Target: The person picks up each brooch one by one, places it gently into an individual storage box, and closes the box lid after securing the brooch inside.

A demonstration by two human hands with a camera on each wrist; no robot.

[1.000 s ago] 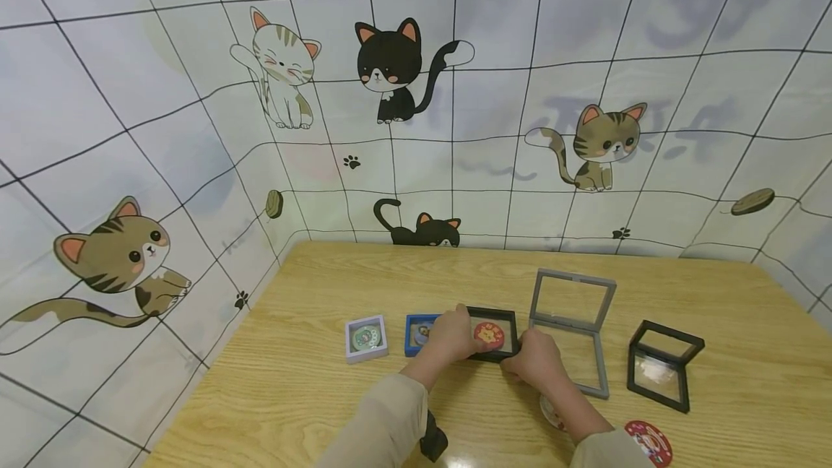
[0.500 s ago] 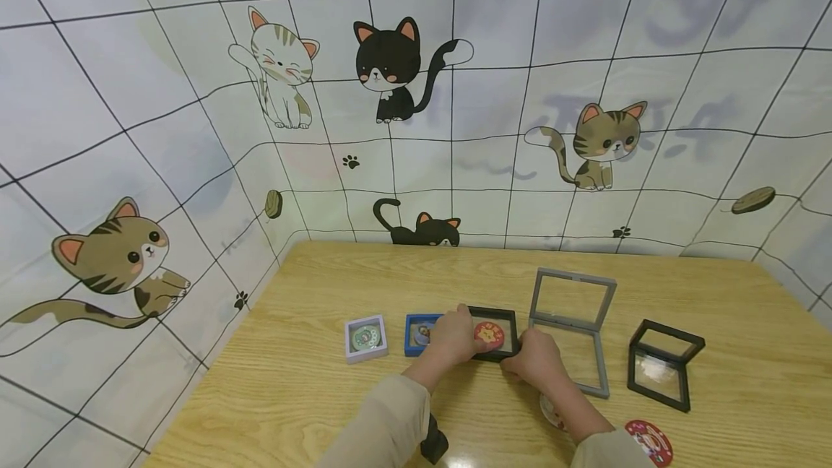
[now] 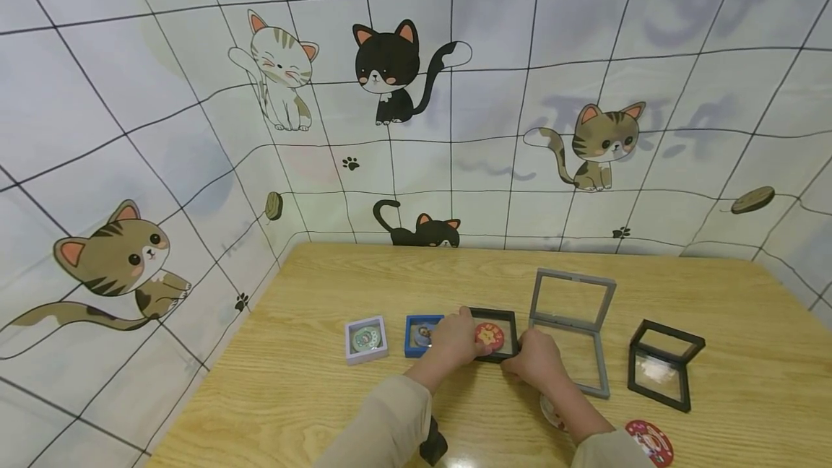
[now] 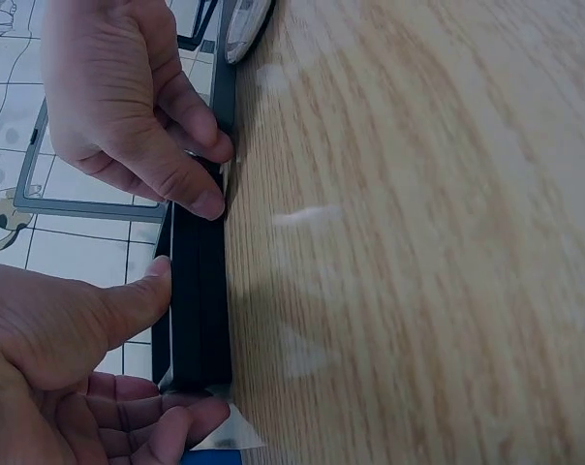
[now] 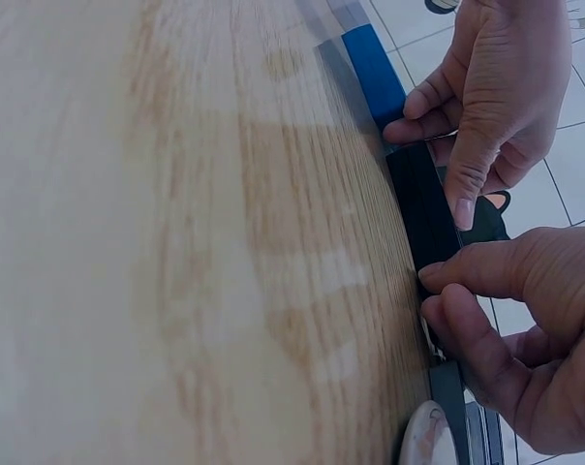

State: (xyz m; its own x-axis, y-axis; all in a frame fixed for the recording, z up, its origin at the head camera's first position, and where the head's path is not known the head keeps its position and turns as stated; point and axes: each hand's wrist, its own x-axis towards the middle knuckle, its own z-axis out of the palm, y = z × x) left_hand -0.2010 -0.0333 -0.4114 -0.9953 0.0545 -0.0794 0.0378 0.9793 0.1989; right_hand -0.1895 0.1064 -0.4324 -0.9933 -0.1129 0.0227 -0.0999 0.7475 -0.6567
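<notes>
A black display frame (image 3: pixel 510 316) lies on the table, with a round red badge (image 3: pixel 489 336) marked in yellow inside it. My left hand (image 3: pixel 448 341) grips its left end, thumb on the upper edge, as the left wrist view shows. At the opposite end my right hand (image 3: pixel 538 361) pinches the frame's near right corner between thumb and fingers. Just left of it, partly behind my left hand, sits a blue frame (image 3: pixel 408 336) holding a round badge. The black frame's side (image 5: pixel 420 199) rests flat against the wood in the right wrist view.
Farther left is a lilac frame (image 3: pixel 349 352) with a green badge. A grey frame (image 3: pixel 603 367) and a smaller black frame (image 3: pixel 685 385) stand opened on the right. Near the front lie a red round badge (image 3: pixel 650 443) and a pale one (image 3: pixel 549 410), partly under my forearm.
</notes>
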